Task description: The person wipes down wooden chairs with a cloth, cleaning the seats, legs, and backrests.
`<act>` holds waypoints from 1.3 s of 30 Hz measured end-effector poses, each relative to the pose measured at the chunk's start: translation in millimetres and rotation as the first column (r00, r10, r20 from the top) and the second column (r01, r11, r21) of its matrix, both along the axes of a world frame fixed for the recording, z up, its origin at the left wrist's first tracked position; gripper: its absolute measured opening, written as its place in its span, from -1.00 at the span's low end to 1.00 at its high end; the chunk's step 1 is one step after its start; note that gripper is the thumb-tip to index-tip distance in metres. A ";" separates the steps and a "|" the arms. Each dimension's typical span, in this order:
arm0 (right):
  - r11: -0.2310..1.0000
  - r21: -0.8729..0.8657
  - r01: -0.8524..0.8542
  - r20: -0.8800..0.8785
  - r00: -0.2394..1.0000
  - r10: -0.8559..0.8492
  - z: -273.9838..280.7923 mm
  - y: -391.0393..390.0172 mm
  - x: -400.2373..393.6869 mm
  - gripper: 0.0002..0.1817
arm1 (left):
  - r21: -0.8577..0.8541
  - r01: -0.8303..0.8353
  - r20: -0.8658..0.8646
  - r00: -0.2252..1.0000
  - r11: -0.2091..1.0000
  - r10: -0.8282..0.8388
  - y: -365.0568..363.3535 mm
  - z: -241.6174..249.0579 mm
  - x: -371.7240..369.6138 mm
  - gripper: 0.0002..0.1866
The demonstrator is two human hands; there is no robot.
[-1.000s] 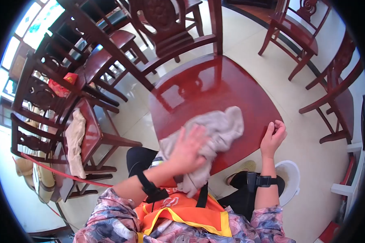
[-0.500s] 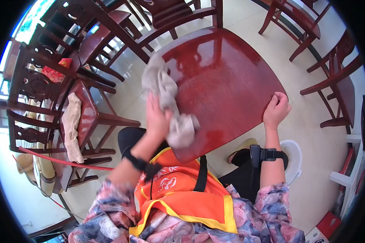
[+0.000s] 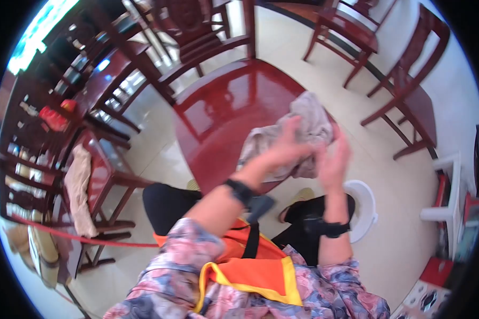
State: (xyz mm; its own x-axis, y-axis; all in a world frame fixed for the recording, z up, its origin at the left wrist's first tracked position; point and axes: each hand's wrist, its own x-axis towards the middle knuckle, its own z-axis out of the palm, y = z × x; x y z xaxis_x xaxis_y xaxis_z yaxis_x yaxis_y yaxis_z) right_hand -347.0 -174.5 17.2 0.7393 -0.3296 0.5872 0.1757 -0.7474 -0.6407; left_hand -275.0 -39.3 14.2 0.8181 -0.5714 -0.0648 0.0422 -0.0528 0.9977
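A dining hall or restaurant, by the look of it: many matching dark red wooden chairs (image 3: 351,32) stand in rows on a pale tiled floor (image 3: 410,212), some drawn up to tables (image 3: 106,69). The person wears an orange apron (image 3: 250,271), and a white bucket (image 3: 364,204) sits on the floor.

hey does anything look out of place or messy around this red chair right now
Nothing looks spilled or broken. The one stray item is a beige cloth draped loosely over the seat of a neighbouring chair at the left.
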 end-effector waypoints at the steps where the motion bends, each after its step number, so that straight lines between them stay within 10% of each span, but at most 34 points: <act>1: 0.922 -0.388 0.001 -0.062 0.998 -0.027 12.9 24.3 -2.5 -0.33 | -0.162 -0.061 -0.147 0.988 0.985 0.037 24.3 -3.0 5.9 -0.35; 2: 0.938 -0.344 -0.033 -0.226 0.973 -0.049 5.6 52.7 -3.8 -0.21 | -0.058 -0.117 -0.179 0.978 0.991 0.105 57.5 20.3 8.2 -0.51; 4: 0.897 -0.436 -0.071 -0.456 0.877 -0.152 7.6 99.3 2.6 -0.22 | 0.198 -0.533 0.284 0.834 0.823 0.472 101.8 33.3 5.9 -0.67; 7: 0.901 -0.404 -0.157 -0.408 0.913 -0.024 -30.2 126.4 -15.2 -0.36 | 0.436 -0.733 0.776 0.600 0.522 0.194 195.2 -35.7 26.6 -0.61; 8: 0.911 -0.357 -0.204 -0.379 0.924 0.059 -37.4 129.6 -24.1 -0.41 | 0.510 -0.782 0.806 0.580 0.358 0.118 206.5 -52.2 22.4 -0.56; 11: 0.960 -0.250 -0.129 -0.391 0.920 0.022 -42.3 95.8 -32.0 -0.47 | 0.506 -0.750 0.767 0.617 0.427 0.174 209.6 -77.0 12.2 -0.47; 15: 0.844 -0.302 0.444 -0.290 0.800 -0.525 -38.7 -4.7 53.0 -0.35 | 0.510 -0.751 0.785 0.606 0.420 0.131 208.3 -78.8 13.6 -0.43; 18: 0.722 0.155 0.675 -0.538 0.670 -0.512 -30.9 -66.1 96.5 -0.36 | 0.512 -0.755 0.764 0.618 0.410 0.186 195.2 -79.6 11.3 -0.42; 21: 0.563 0.646 0.516 -0.349 0.855 -0.384 -74.9 -89.6 97.8 -0.29 | 0.516 -0.779 0.763 0.607 0.355 0.222 151.7 -78.1 1.9 -0.42; 28: 0.427 0.884 0.189 -0.248 0.965 0.087 -89.6 98.9 -59.6 -0.32 | 0.523 -0.781 0.799 0.589 0.341 0.121 101.9 -82.9 13.9 -0.58; 31: 0.529 0.837 0.139 -0.213 0.974 0.081 -86.0 119.6 -92.1 -0.33 | 0.513 -0.786 0.802 0.582 0.345 0.133 101.6 -78.6 9.8 -0.59; 34: 0.877 0.430 0.214 -0.480 0.877 0.021 -72.6 76.3 -61.8 -0.01 | 0.525 -0.778 0.797 0.592 0.346 0.119 102.8 -82.0 9.6 -0.59; 39: 0.888 -0.109 0.447 -0.602 0.681 -0.417 -34.9 -9.0 51.7 -0.09 | 0.487 -0.793 0.808 0.568 0.365 0.156 101.7 -79.3 5.6 -0.60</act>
